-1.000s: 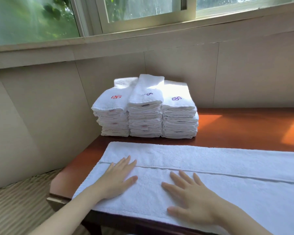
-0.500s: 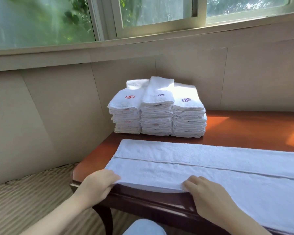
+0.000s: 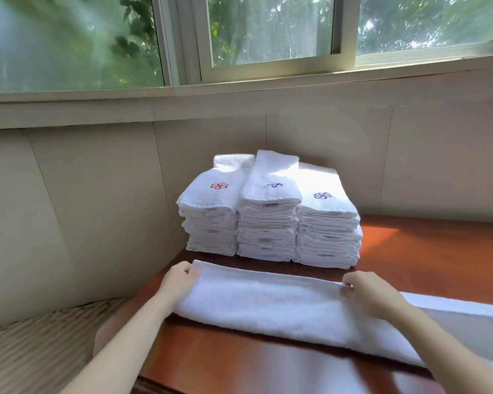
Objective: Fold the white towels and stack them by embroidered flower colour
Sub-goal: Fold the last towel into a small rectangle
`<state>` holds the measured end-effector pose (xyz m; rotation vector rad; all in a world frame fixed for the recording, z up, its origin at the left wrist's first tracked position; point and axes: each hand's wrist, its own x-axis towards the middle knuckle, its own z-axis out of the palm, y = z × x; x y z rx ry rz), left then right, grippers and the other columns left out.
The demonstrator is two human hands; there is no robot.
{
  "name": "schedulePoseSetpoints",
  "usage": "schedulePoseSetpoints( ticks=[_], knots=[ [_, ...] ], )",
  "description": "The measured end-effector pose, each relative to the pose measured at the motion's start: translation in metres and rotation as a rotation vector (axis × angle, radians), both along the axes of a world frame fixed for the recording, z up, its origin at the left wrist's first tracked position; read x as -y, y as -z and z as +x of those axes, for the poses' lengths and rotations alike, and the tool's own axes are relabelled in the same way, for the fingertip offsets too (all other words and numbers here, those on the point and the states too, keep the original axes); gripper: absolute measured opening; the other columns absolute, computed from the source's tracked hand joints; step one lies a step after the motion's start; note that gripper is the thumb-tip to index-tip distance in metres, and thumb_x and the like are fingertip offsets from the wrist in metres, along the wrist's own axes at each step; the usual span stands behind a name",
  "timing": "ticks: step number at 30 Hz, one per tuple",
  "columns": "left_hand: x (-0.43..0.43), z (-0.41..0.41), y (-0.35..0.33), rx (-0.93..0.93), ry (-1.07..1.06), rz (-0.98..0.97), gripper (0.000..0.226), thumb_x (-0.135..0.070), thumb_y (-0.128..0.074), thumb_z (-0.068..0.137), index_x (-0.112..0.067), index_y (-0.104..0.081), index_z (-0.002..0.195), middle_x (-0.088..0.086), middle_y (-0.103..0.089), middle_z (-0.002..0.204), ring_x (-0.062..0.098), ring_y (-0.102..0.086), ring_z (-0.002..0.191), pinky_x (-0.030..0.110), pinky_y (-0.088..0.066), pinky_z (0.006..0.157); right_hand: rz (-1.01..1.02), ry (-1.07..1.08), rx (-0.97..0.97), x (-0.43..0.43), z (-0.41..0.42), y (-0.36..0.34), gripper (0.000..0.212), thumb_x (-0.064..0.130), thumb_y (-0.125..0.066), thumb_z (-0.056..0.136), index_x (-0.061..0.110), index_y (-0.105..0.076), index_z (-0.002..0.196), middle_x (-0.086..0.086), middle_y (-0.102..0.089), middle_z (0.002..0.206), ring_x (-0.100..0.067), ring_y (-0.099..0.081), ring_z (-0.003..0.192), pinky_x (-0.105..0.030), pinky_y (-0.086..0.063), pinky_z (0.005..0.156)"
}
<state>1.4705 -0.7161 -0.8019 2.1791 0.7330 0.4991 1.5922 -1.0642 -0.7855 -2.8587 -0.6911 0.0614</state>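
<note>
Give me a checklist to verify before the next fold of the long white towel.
1. Left hand grips the long white terry towel at its left end: ok.
2. Right hand pinches the towel's far folded edge: ok.
3. Edges aligned along its length: cannot tell, the right part leaves the view.
4. Flower colour on this towel: cannot tell, no embroidery shows.
5. Three stacks of folded white towels stand upright, apart from it: ok.
</note>
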Motion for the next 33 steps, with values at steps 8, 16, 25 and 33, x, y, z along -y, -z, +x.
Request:
schedulePoseSetpoints(
  ticks=[8,16,25,33],
  knots=[
    [-0.011,0.027,0.017,-0.146,-0.067,0.226,0.025,-0.029,-0.039,0.096,-0.014,-0.044,0.077,0.002,-0.056,0.080,0.028,-0.053,0.079,0.032,-0.034,0.060,-0.110,0.098,0.139,-0.019,0.044,0.031,0.038,0.037,-0.027,0.101,0.026,-0.026,0.065,-0.003,-0.061,0.108,-0.025,-0.059,0.099,-0.032,-0.038,0.070],
    [0.007,0.041,0.007,-0.405,-0.149,0.498,0.016,-0.027,-0.035,0.097,-0.015,-0.046,0.101,0.006,-0.061,0.113,0.031,-0.058,0.103,0.033,-0.041,0.076,-0.087,0.220,0.108,-0.029,0.053,0.032,0.041,0.053,-0.043,0.093,0.018,-0.060,0.106,-0.001,-0.061,0.111,-0.025,-0.059,0.102,-0.031,-0.039,0.073],
    [0.107,0.072,0.006,-0.447,0.056,0.697,0.037,-0.033,-0.040,0.096,-0.020,-0.046,0.130,0.006,-0.043,0.138,0.026,-0.036,0.128,0.040,-0.031,0.102,-0.143,0.359,0.246,0.048,0.046,0.027,0.055,0.072,-0.037,0.083,0.024,-0.055,0.101,0.003,-0.059,0.109,-0.024,-0.056,0.103,-0.034,-0.034,0.075],
    [0.160,0.072,0.035,-0.510,0.424,0.575,0.055,-0.055,-0.017,0.098,-0.040,-0.013,0.150,-0.006,-0.006,0.161,0.018,0.000,0.148,0.054,-0.001,0.115,-0.204,0.319,0.025,0.167,0.021,0.008,0.032,0.052,-0.049,0.087,0.024,-0.042,0.072,0.006,-0.055,0.086,-0.017,-0.050,0.080,-0.031,-0.041,0.076]
  ],
)
